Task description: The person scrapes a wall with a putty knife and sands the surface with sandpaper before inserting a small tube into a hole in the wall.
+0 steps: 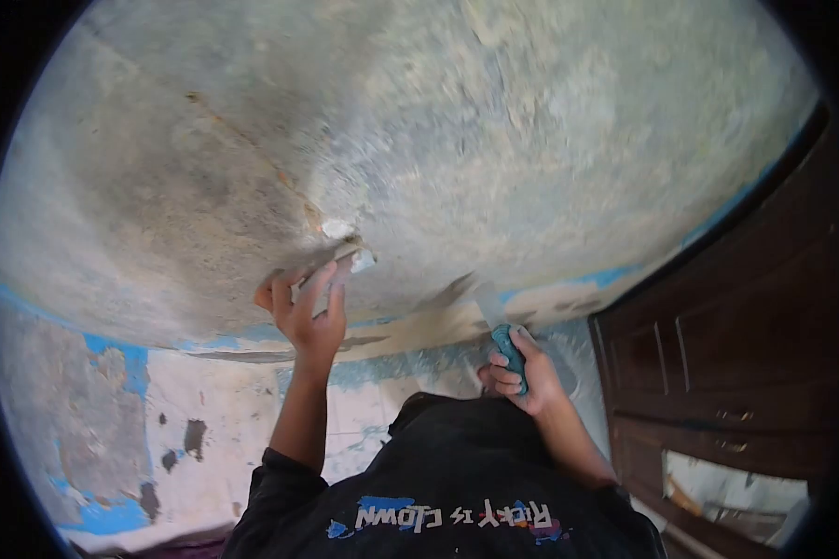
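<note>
My left hand [309, 321] is raised against the worn plaster wall [457, 168], its fingers closed on a flat, grey-brown piece [341, 268] with white stuff along its far end. Just beyond that piece, a white patch [338, 226] shows on the wall at the lower end of a thin rusty line [252, 144]. Lower and to the right, my right hand [522, 373] is wrapped round the teal handle of a putty knife [507, 347]. The knife's blade points up toward the wall, apart from my left hand.
Dark wooden cabinets [746, 326] with drawers stand along the right. Blue paint remnants [112, 512] and bare patches mark the pale surface [242, 401] at the lower left. A blue-edged strip runs along the wall's lower border.
</note>
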Tool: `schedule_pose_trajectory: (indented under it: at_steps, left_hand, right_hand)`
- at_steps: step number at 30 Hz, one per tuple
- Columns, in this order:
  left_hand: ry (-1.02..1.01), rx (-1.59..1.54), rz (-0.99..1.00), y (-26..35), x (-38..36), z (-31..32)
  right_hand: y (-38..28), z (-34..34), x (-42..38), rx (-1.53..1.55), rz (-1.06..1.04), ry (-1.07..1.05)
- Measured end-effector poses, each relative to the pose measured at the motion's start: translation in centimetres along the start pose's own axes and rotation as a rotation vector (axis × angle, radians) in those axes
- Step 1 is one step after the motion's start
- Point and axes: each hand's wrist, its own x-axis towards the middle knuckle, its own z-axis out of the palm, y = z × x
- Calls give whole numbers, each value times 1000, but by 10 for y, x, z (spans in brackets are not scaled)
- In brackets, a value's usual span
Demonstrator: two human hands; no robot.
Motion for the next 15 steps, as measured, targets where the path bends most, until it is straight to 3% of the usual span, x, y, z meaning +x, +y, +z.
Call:
schedule_pose_trajectory:
  at_steps: [2,5,8,15]
  left_hand:
    - [-162,-52,13,-2,-30,-2]
    - [-283,-113,7,-3,-69,-5]
    - [-334,-160,-49,-27,-89,-20]
    - [-275,-47,103,-140,-104,-59]
  right_hand:
    - [25,-29,22,128,153,47]
    - [60,-38,57,109,125,203]
    - [106,-37,99,194,113,308]
    - [204,2,169,327,-49,429]
